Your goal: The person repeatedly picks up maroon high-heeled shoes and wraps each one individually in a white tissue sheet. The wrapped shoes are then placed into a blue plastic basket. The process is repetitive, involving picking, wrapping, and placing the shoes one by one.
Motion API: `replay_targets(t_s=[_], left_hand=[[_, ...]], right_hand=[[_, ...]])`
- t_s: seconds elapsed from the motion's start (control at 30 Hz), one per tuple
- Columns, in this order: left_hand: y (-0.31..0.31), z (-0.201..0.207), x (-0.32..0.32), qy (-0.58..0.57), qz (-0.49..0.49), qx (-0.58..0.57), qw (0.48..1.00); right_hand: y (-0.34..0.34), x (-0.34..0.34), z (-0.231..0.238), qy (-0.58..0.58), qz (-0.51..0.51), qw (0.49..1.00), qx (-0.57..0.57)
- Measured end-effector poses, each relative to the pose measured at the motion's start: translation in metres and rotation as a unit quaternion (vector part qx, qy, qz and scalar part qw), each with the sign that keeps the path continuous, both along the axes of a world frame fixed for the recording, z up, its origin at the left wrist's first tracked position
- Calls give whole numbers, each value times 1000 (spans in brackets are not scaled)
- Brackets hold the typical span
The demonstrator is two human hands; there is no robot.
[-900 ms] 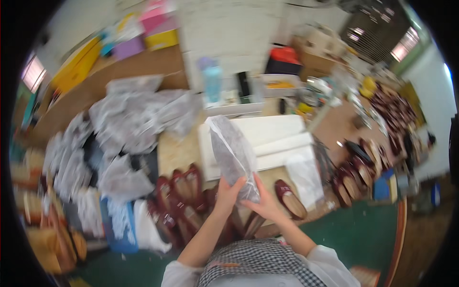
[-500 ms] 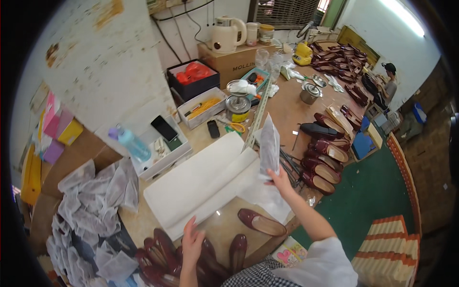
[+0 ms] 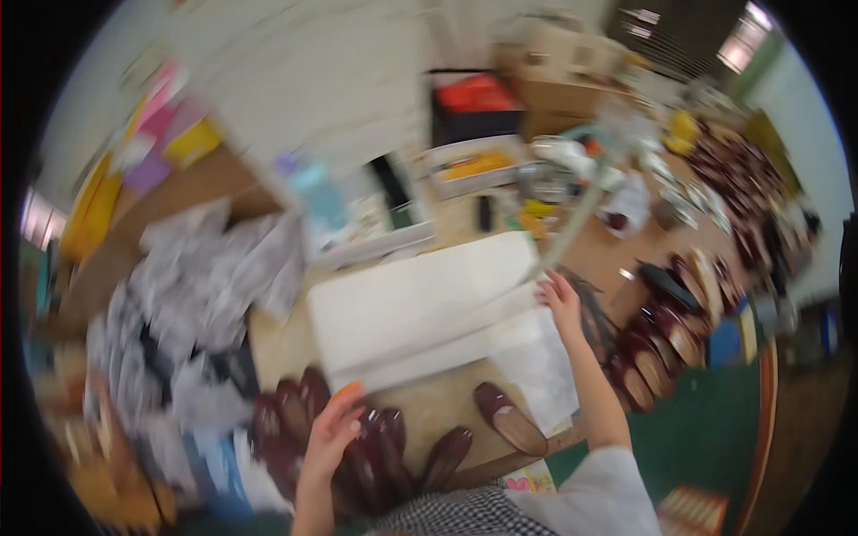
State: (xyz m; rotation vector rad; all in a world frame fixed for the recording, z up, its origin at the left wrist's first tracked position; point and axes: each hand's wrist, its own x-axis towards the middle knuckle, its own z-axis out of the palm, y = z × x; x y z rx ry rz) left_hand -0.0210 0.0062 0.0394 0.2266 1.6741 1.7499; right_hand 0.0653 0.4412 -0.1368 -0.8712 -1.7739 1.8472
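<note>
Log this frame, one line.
left hand: over dark shoes | right hand: holds clear sheet | view: blurred

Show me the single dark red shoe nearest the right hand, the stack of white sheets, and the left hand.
Dark red shoe (image 3: pixel 509 418): head view, on its tan insole.
White sheets (image 3: pixel 420 304): head view, middle of the top sheet.
Left hand (image 3: pixel 332 433): head view, back of the hand.

Wooden workbench (image 3: pixel 420 420), frame motion-blurred. On it: white paper stack (image 3: pixel 420 308) centre, loose sheet (image 3: pixel 541 362) at its right end. Dark red shoes (image 3: pixel 375 442) in a cluster near-left, one brown shoe (image 3: pixel 509 418) near-centre. Crumpled grey wrapping papers (image 3: pixel 192 295) left. More dark shoes (image 3: pixel 666 326) in a row right. Far side: clutter, too blurred to identify.
</note>
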Motion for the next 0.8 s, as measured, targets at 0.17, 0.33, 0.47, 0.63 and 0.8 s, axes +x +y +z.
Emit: replay_targets(t_s=[0.17,0.33,0.47,0.63,0.8], left_hand=[[-5,142,-6,179,-166,465,851],[-64,133,-3,277,-66,587,757],[-154,133,-14,223,-72,519,822],[-249,98,-11,231,4,506,831],[-292,57,0,165,247,236,925]], right_hand=[[-137,11,53,-76,139,987,39],[-268,-66,77,-53,367,922,115],[-349,-171,61,-11,459,846,271],[-395,-330,30,48,342,763,547],[-413,-428,-1,-31,275,611,742]])
